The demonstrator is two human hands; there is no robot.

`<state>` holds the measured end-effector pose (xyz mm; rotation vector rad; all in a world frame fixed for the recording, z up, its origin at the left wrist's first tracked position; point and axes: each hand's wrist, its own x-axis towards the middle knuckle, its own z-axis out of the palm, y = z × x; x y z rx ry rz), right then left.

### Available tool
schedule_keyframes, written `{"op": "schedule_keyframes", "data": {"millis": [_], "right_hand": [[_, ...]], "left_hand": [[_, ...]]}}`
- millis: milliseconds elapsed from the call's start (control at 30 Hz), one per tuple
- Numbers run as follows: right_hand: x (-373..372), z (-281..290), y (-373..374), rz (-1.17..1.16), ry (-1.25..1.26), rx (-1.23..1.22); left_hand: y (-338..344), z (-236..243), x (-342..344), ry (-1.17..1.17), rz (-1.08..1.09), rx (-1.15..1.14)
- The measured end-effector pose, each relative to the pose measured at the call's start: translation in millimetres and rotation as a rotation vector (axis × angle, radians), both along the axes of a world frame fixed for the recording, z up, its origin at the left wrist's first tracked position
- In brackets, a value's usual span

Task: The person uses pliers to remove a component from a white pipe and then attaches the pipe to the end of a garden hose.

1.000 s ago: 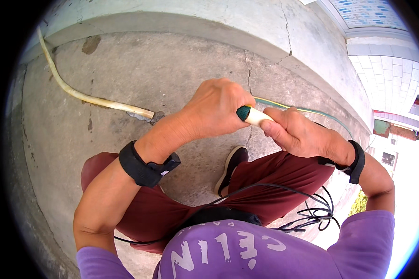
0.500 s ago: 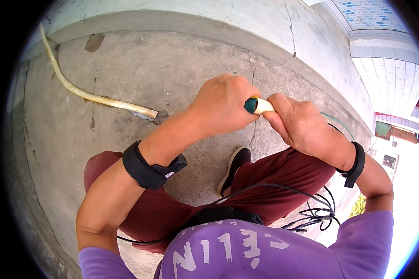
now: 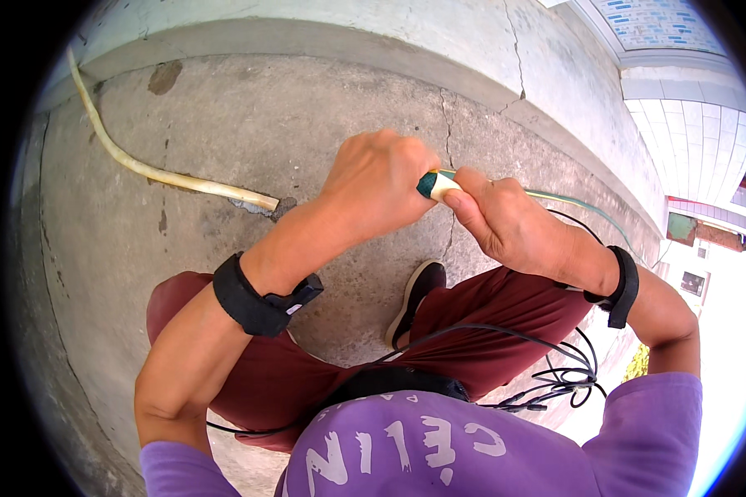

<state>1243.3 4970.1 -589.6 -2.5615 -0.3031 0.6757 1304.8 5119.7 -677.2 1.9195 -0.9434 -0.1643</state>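
In front of me, above the concrete floor, my two closed hands almost meet. My left hand (image 3: 381,178) is clenched round a dark green scouring pad (image 3: 427,185), with a sliver of yellow at its upper edge; most of it is hidden in my fist. The visible part of the pad touches a cream-coloured hose (image 3: 444,187), which looks like a short tube between the hands. My right hand (image 3: 510,217) grips this hose, thumb along it. Beyond my right knuckles a thin pale and greenish line (image 3: 568,199) runs off to the right.
At the left, a yellowish pipe (image 3: 166,174) curves over the concrete floor (image 3: 249,116), its end by a wet patch. A cracked low wall (image 3: 464,58) borders the far side. Black cable (image 3: 576,381) lies coiled beside my leg, and my shoe (image 3: 425,290) stands below my hands.
Both hands have moved slightly left with the pad and hose. More of the thin pale line shows behind my right hand.
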Motion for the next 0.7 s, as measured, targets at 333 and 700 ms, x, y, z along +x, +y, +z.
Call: {"op": "schedule_keyframes", "data": {"millis": [333, 700], "right_hand": [[4.1, 0.5, -2.3, -0.155, 0.291, 0.245], [11.0, 6.1, -5.7, -0.326, 0.693, 0.246]], "left_hand": [[0.1, -2.6, -1.6, -0.045, 0.008, 0.034], [1.5, -6.1, -3.6, -0.138, -0.014, -0.007]]}}
